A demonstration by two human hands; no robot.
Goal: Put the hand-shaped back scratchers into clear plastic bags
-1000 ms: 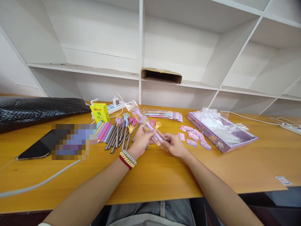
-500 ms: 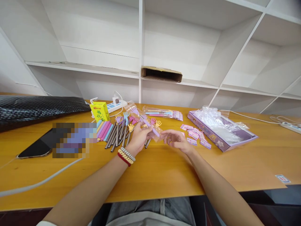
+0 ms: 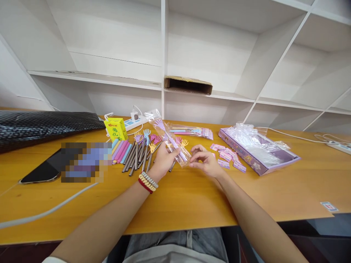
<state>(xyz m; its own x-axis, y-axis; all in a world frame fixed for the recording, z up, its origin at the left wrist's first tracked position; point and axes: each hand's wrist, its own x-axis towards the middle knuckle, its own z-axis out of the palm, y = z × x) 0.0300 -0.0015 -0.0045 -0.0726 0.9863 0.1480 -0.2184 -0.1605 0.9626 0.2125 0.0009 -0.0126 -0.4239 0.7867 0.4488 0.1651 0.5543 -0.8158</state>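
Observation:
My left hand is closed around a clear plastic bag with a purple back scratcher inside; its hand-shaped head points up and left. Close to the bag's lower end is my right hand, its fingers loosely bent and apart, with nothing seen in them. Beside my left hand lie several metal rods with hand-shaped heads in blue, pink, yellow and purple. Left of these is a stack of coloured handles. Small printed pink cards are scattered to the right of my right hand.
Bagged scratchers lie behind my hands. A purple box with clear bags on it stands at the right. At the left are a yellow drink carton, a power strip, a phone and a black bubble-wrap roll.
The bagged purple scratcher has tilted up in my left hand, and its whole length shows better. My right hand has shifted slightly, with its fingers more bent.

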